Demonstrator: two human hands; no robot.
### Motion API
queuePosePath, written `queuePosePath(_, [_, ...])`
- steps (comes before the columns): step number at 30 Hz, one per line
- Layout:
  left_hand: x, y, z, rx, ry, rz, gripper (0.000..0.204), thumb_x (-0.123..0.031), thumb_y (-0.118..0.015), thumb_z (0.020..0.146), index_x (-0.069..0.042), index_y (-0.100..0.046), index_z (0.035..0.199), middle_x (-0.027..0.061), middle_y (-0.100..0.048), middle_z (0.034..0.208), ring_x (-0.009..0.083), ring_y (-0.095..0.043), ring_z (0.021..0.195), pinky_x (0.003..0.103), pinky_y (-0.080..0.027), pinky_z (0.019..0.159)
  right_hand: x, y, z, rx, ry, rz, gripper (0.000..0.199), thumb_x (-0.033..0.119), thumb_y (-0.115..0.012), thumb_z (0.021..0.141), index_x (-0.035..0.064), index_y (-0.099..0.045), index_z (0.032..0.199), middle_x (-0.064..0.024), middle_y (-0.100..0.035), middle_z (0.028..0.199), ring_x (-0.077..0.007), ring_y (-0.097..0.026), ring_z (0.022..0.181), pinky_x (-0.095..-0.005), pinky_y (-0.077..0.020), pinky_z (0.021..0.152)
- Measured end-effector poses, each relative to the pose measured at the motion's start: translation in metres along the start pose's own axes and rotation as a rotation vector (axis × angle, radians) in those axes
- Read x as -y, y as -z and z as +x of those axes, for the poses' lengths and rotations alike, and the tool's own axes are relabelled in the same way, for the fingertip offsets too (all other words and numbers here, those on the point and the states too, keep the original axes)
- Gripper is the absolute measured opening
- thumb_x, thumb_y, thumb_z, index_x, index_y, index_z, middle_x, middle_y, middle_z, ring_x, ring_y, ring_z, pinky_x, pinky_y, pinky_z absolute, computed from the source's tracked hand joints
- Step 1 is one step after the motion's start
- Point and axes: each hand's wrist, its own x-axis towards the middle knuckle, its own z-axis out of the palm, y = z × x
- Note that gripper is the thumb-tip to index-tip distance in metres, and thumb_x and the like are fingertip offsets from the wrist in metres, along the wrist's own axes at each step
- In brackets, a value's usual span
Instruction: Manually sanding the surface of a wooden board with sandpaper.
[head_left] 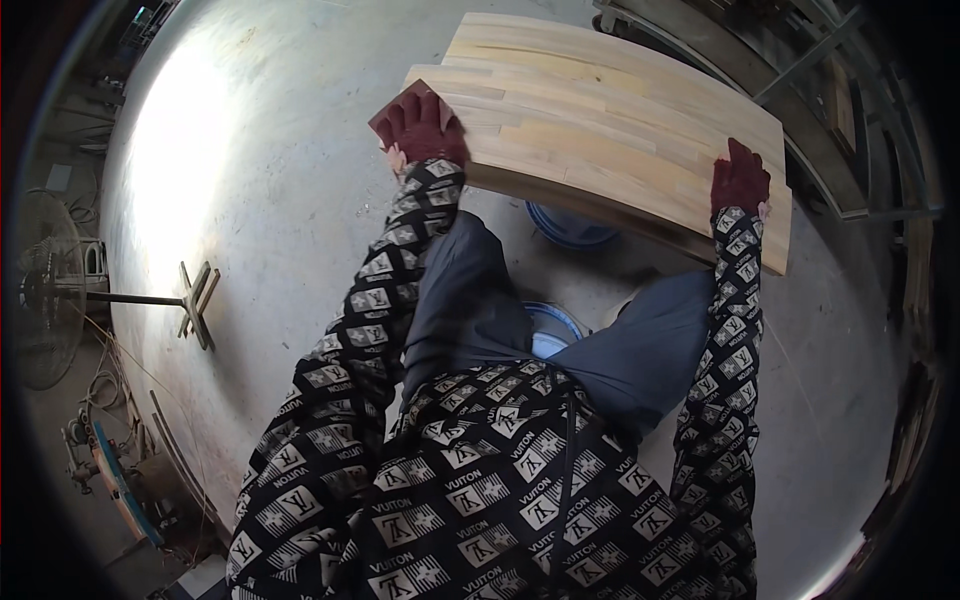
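A pale laminated wood panel (600, 110), built up of many strips, lies across in front of my knees; its left end looks stepped. My left hand (425, 130), in a dark red glove, is at that left end. Under its fingers is a reddish-brown sheet that looks like sandpaper (384, 122), held against the panel's corner. Towards the panel's right end my right hand (740, 180), gloved alike, lies on the top face with fingers stretched forward and nothing visible in it. The undersides of both hands are hidden.
A blue bucket (570, 225) stands beneath the panel, and another blue round container (550, 328) shows between my legs. On the left are a standing fan (50, 290) with a crossed foot (197, 303) and loose cables. Metal framing (810, 55) stands at the far right.
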Motion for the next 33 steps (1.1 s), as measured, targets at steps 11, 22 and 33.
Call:
queuePosePath(11, [-0.179,0.012,-0.092,0.219,-0.66,-0.618,0.065,-0.028,-0.071,0.073,-0.008,-0.059,0.134,0.0175,-0.054,0.141,0.0412,-0.046,0.134,0.057,-0.028,0.119,-0.004,-0.004,-0.002,-0.015,0.038,0.035,0.04,0.019,-0.065,0.09,0.0068,-0.061,0.128,-0.0124,-0.067,0.12,-0.0335,-0.06,0.11,-0.0485,-0.0475,0.092])
queuePosePath(22, [0.013,0.017,-0.015,0.006,-0.002,0.034,0.043,-0.029,-0.06,0.088,-0.008,-0.059,0.126,0.0171,-0.057,0.129,0.0384,-0.049,0.122,0.056,-0.035,0.106,-0.005,-0.005,-0.001,-0.039,0.041,0.018,0.039,0.02,-0.065,0.091,0.0086,-0.06,0.128,-0.0114,-0.066,0.12,-0.0328,-0.06,0.11,-0.0489,-0.0479,0.091])
queuePosePath(33, [-0.165,0.006,-0.082,0.257,-0.677,-0.644,0.064,-0.027,-0.07,0.074,-0.007,-0.057,0.134,0.0182,-0.054,0.139,0.042,-0.044,0.134,0.056,-0.03,0.118,-0.001,0.0,-0.001,-0.047,0.056,0.038,0.037,0.019,-0.064,0.091,0.0067,-0.062,0.126,-0.0123,-0.067,0.117,-0.0335,-0.06,0.108,-0.0483,-0.0476,0.092])
